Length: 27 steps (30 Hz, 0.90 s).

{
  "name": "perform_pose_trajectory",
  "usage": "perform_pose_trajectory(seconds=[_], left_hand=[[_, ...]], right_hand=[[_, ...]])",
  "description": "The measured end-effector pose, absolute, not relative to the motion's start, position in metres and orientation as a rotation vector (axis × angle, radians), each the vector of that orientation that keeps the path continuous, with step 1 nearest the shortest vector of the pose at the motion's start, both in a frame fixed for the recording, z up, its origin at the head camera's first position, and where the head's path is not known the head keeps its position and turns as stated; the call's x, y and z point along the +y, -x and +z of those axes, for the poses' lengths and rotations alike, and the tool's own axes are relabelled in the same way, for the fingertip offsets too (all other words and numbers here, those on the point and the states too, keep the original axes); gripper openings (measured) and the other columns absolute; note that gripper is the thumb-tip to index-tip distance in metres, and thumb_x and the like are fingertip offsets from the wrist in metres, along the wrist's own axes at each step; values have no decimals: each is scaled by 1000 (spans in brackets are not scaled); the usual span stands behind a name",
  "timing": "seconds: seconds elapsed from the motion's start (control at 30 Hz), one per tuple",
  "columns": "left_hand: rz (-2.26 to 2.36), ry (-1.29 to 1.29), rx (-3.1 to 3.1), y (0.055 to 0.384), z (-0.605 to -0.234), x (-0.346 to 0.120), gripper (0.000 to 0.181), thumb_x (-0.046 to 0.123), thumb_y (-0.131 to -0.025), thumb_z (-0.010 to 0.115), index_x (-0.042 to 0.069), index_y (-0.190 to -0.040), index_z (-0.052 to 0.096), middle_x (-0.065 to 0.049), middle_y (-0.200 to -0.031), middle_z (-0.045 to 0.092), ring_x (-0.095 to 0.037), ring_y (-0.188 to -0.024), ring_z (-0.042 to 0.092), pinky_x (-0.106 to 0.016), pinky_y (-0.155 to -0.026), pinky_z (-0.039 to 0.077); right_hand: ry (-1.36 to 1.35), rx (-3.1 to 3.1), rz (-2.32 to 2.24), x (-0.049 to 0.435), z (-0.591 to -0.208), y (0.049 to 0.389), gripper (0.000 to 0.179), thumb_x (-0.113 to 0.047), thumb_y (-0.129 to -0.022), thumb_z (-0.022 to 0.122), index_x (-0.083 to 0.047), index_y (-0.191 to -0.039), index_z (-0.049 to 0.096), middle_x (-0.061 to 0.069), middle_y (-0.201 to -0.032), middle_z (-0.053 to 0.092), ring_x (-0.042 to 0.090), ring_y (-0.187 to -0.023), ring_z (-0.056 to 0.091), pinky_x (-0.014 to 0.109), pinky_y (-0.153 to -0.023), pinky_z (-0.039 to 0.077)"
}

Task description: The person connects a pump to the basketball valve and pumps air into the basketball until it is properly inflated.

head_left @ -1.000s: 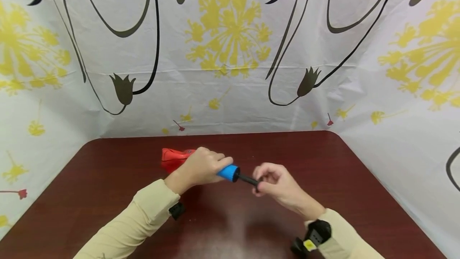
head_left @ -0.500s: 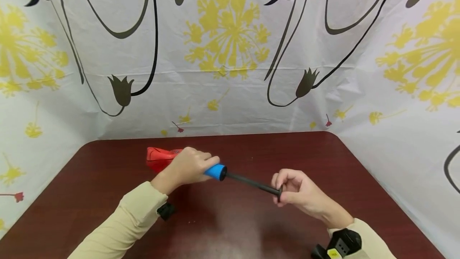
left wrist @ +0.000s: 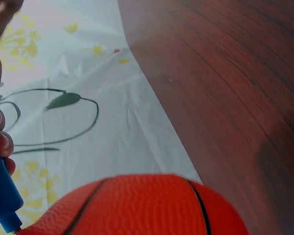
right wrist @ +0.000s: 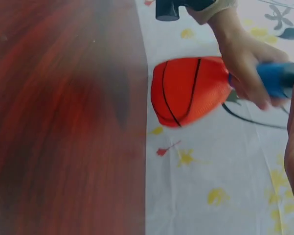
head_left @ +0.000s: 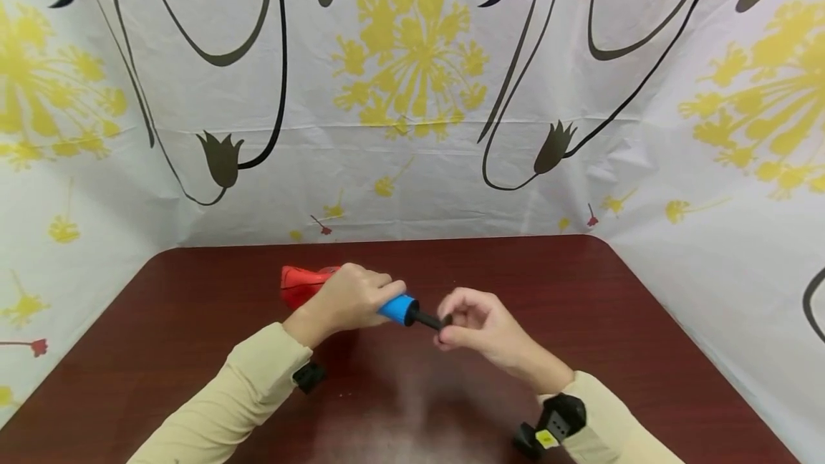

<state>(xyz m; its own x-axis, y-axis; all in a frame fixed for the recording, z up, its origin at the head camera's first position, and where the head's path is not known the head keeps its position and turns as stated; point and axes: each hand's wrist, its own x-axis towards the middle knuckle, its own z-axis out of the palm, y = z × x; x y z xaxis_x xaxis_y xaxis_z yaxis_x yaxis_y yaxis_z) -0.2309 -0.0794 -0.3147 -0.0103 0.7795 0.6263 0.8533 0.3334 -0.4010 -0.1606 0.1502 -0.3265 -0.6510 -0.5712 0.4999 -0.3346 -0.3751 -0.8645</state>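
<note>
My left hand [head_left: 348,297] grips the blue barrel of a hand pump [head_left: 397,309], held above the table at a slant. From the barrel's right end a short length of black plunger rod [head_left: 427,319] shows. My right hand [head_left: 483,324] pinches the rod's end between thumb and fingers. A red ball [head_left: 299,287] with black seam lines, soft and misshapen, hangs at the pump's other end behind the left hand. In the left wrist view, the pump's narrow blue tip [left wrist: 11,223] meets the ball [left wrist: 147,208]. The right wrist view shows the ball [right wrist: 186,90] sagging and wrinkled.
A dark red-brown table [head_left: 213,335] with rounded far corners lies beneath both hands. Behind and beside it hangs a white sheet [head_left: 412,185] printed with flowers. A black camera [head_left: 309,376] is strapped at the left wrist, another [head_left: 561,417] at the right.
The right hand drew the plunger rod far out to the right, then pushed it back toward the barrel. The left hand and ball shifted left, then partly back right.
</note>
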Motion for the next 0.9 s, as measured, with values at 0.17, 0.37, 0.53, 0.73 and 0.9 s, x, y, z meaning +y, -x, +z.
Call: perform_pose_trajectory(seconds=[0.17,0.37,0.53,0.73,0.9], left_hand=[[-103,1422,-1827,234,-319,-92,37,27,-61,78,11,-76,48,4,-56,49,-6,-43,46,-20,-42,39],[-76,1456,-1796,232,-319,-82,35,29,-64,75,12,-77,48,5,-56,50,-5,-44,46,-19,-44,40],[-71,1466,-1808,230,-322,-70,31,28,-67,74,13,-76,48,5,-54,46,-5,-42,41,-17,-42,36],[-54,1515,-1808,227,-324,-69,31,30,-67,74,13,-77,50,5,-53,45,-4,-41,41,-15,-42,34],[-87,1505,-1830,231,-325,-75,33,31,-67,74,13,-77,48,6,-54,46,-4,-43,43,-16,-43,36]], right_hand=[[1313,1429,-2121,185,-327,153,17,7,-85,49,-3,-99,54,5,-92,54,13,-81,60,22,-67,49],[1383,1449,-2053,176,-336,164,10,7,-84,51,2,-93,49,7,-89,53,15,-81,61,23,-66,49],[1321,1629,-2053,151,-342,178,8,1,-83,56,1,-89,50,5,-88,56,13,-77,61,30,-66,51],[1236,1601,-2036,158,-341,169,15,7,-81,56,-3,-92,55,3,-92,56,13,-80,61,27,-68,50],[1299,1504,-2048,181,-332,156,16,11,-81,53,0,-93,53,6,-90,54,14,-80,61,24,-66,49]])
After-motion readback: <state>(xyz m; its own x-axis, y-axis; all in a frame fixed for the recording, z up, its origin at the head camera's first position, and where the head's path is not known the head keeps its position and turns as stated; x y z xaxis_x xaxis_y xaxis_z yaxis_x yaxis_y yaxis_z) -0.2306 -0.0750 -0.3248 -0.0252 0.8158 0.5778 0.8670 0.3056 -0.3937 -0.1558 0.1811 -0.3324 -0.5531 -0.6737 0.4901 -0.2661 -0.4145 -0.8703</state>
